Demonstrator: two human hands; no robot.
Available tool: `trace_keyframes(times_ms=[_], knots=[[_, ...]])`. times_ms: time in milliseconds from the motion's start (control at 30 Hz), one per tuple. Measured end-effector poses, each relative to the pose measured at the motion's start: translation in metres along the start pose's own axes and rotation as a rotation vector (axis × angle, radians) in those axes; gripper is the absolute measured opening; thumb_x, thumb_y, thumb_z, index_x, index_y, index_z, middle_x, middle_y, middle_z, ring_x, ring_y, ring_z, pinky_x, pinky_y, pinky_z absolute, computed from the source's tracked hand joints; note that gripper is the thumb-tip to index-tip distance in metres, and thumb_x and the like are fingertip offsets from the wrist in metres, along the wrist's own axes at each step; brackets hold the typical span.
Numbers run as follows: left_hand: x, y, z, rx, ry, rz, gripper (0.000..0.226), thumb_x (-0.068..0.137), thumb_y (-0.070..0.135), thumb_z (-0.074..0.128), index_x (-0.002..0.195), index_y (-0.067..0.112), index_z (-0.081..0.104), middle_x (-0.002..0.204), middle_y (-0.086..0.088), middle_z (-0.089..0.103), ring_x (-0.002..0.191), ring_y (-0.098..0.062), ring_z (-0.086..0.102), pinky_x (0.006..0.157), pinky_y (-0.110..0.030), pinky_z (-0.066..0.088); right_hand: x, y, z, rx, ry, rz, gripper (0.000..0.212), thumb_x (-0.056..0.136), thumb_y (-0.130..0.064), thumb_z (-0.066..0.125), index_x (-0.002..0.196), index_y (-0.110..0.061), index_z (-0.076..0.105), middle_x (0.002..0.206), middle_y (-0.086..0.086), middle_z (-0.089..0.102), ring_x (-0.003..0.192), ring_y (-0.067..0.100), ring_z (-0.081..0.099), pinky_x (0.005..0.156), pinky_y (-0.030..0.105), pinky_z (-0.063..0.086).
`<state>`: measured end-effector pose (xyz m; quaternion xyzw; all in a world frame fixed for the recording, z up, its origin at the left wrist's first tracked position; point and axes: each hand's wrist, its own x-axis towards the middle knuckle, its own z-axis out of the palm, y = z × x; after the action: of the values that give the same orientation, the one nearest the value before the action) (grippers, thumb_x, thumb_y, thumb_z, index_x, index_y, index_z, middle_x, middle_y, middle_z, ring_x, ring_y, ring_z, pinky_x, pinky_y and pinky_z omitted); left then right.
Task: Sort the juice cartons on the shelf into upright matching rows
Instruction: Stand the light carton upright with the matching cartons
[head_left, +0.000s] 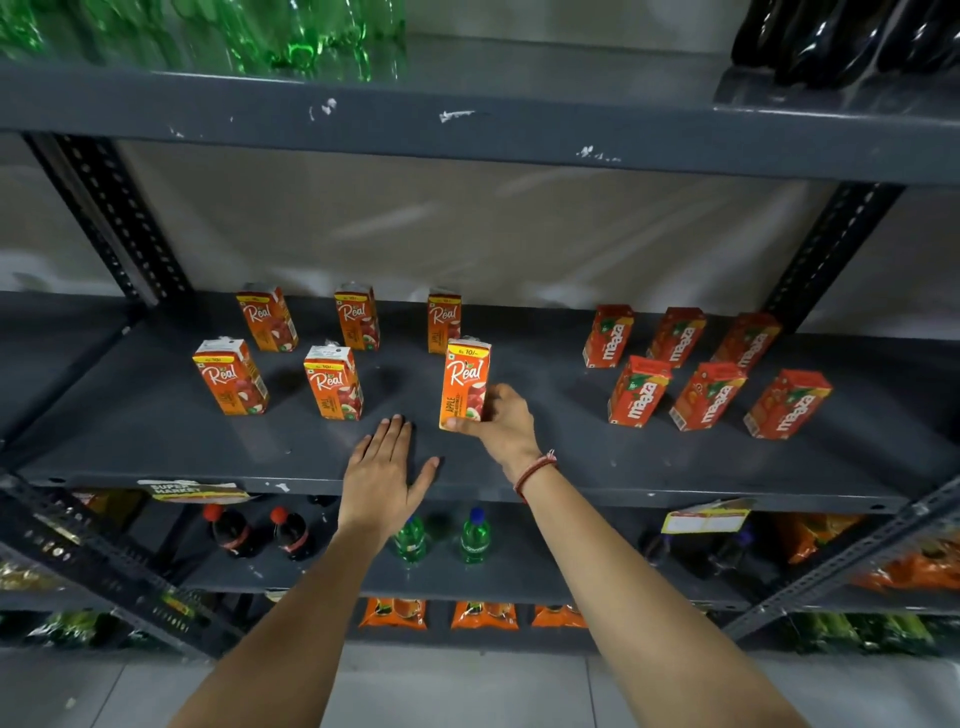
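Note:
Several orange Real apple cartons stand upright on the left half of the grey shelf, in a back row and a front row. My right hand grips the lower part of the front-right Real carton, which stands upright on the shelf. My left hand lies flat on the shelf, fingers spread, holding nothing, just left of that carton. On the right half stand several red Maaza cartons in two rows, back and front, all upright.
Green bottles and dark bottles fill the shelf above. Below are cola bottles, small green bottles and orange snack packs. Slotted uprights frame the shelf sides.

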<state>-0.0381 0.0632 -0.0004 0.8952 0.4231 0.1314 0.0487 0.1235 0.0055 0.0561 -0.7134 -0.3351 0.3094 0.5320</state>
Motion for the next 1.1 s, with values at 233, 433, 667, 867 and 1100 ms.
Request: trace_keyframes(times_ms=[233,433,667,867,1100], knots=[[0.000,0.001,-0.002,-0.032,-0.001,0.006,0.082,0.087,0.063,0.010,0.140,0.006,0.036,0.148,-0.011,0.038,0.138,-0.023,0.031,0.113,-0.038,0.023,0.020,0.004,0.007,-0.128,0.017,-0.079,0.051,0.064,-0.017,0.082,0.104,-0.014,0.053,0.111,0.007,0.067,0.101,0.016,0.062,0.091,0.027,0.046],[-0.001,0.000,-0.001,-0.034,0.026,0.016,0.075,0.089,0.058,0.019,0.138,0.005,0.039,0.145,-0.013,0.042,0.135,-0.025,0.036,0.111,-0.039,0.025,0.035,0.016,0.026,-0.198,-0.008,-0.125,0.043,0.066,-0.016,0.081,0.099,-0.018,0.053,0.104,0.002,0.068,0.097,0.012,0.062,0.088,0.025,0.048],[-0.004,0.004,-0.001,-0.040,0.042,0.021,0.071,0.089,0.055,0.026,0.134,0.003,0.045,0.141,-0.014,0.048,0.132,-0.026,0.042,0.108,-0.040,0.031,0.042,0.018,0.018,-0.198,-0.112,-0.137,0.050,0.065,-0.018,0.081,0.105,-0.022,0.051,0.113,0.002,0.065,0.107,0.017,0.060,0.094,0.031,0.046],[0.001,0.002,-0.003,-0.021,0.039,-0.009,0.070,0.089,0.055,0.026,0.134,0.003,0.045,0.139,-0.014,0.049,0.130,-0.026,0.044,0.108,-0.042,0.032,0.048,0.021,0.028,-0.211,-0.129,-0.163,0.049,0.066,-0.018,0.080,0.108,-0.019,0.054,0.111,0.003,0.067,0.104,0.017,0.062,0.095,0.036,0.049],[0.000,0.002,-0.003,-0.047,0.044,0.005,0.069,0.090,0.054,0.027,0.133,0.004,0.046,0.139,-0.014,0.049,0.130,-0.026,0.043,0.108,-0.041,0.032,0.046,0.025,0.029,-0.199,-0.135,-0.172,0.050,0.067,-0.019,0.080,0.110,-0.019,0.055,0.111,0.002,0.067,0.101,0.014,0.062,0.093,0.030,0.048]])
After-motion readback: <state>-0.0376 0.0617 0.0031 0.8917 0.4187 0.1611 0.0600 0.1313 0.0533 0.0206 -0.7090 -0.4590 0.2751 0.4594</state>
